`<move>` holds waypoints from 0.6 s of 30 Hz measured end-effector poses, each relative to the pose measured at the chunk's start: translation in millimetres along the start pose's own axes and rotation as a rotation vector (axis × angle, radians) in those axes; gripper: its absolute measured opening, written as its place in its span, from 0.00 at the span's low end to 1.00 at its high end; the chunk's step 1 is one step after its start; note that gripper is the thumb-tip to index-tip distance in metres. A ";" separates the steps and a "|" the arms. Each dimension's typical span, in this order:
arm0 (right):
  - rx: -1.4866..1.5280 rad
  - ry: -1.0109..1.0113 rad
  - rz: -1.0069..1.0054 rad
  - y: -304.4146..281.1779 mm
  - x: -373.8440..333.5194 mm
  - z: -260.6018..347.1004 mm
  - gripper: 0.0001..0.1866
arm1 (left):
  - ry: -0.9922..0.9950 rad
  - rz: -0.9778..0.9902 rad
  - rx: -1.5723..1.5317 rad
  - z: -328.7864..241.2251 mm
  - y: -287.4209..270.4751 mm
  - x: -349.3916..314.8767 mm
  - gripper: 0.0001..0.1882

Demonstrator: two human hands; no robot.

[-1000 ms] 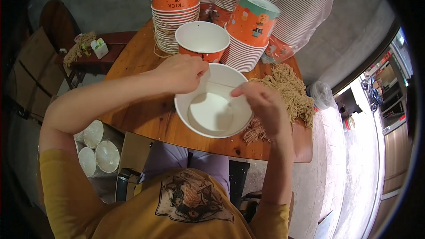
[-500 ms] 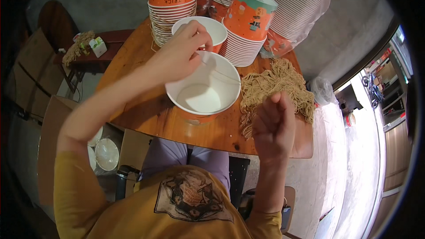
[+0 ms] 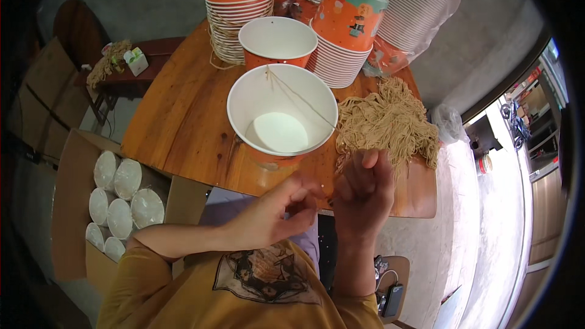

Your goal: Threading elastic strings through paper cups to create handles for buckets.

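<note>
A paper bucket (image 3: 283,134), white inside and orange outside, stands upright near the table's front edge. A thin string (image 3: 298,94) slants across its opening from the far inner wall to the right rim. My left hand (image 3: 277,210) is in front of the bucket, fingers curled in and partly smeared at the tips. Beside it on the right, my right hand (image 3: 364,189) is closed in a fist, thumb up, at the near edge of a heap of tan strings (image 3: 390,116). What either hand holds, if anything, is too small to make out.
Behind stands a second bucket (image 3: 277,42). Nested orange bucket stacks (image 3: 350,15) and a plastic-wrapped stack (image 3: 414,0) line the back of the wooden table (image 3: 189,122). At the lower left, a cardboard box (image 3: 76,189) holds several wrapped white-topped stacks (image 3: 146,207).
My left hand has come away from the bucket's far rim, down and toward me, to beside my right hand. My right hand is slightly lower, still closed.
</note>
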State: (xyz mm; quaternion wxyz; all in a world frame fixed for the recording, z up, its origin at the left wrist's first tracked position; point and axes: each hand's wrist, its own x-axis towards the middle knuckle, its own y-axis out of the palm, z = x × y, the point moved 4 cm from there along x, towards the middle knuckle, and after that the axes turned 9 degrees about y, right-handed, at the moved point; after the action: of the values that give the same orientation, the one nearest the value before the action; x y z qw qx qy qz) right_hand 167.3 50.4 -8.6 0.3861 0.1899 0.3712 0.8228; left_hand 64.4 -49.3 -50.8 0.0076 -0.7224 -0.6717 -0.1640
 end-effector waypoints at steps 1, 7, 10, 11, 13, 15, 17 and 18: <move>-0.072 -0.024 -0.104 -6.8 -0.9 -0.7 0.17 | 0.053 -0.023 0.066 2.2 -0.1 0.8 0.20; -0.250 -0.141 -0.167 -44.5 -7.2 -7.3 0.10 | -0.061 -0.097 0.149 5.3 -5.4 -5.9 0.10; -1.519 -0.673 -0.330 -33.2 -3.2 -1.1 0.08 | -0.068 -0.160 0.307 -5.1 -9.5 -5.8 0.07; -1.717 -0.728 -0.446 -27.3 -11.6 1.4 0.15 | -0.059 -0.181 0.449 -10.5 -12.0 -5.2 0.05; -1.572 -0.623 -0.324 -26.2 -22.8 -2.4 0.18 | 0.002 -0.164 0.591 -15.8 -16.0 -5.9 0.05; -1.409 -0.448 -0.029 -12.4 -27.7 -5.7 0.21 | 0.062 -0.141 0.731 -22.6 -17.1 -4.8 0.05; -1.208 -0.292 0.189 -6.9 -29.2 -21.1 0.22 | 0.041 -0.119 0.720 -27.8 -16.8 -3.1 0.06; -1.250 -0.458 0.236 -8.6 -26.1 -27.2 0.21 | 0.041 -0.117 0.723 -29.9 -17.2 -3.2 0.06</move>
State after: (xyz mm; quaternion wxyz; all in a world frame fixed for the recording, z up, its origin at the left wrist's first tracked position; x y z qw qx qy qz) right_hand 171.7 21.1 -33.6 0.3998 0.1397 -0.2890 0.8586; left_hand 40.8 -57.6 -26.8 0.2664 -0.6299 -0.7263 0.0695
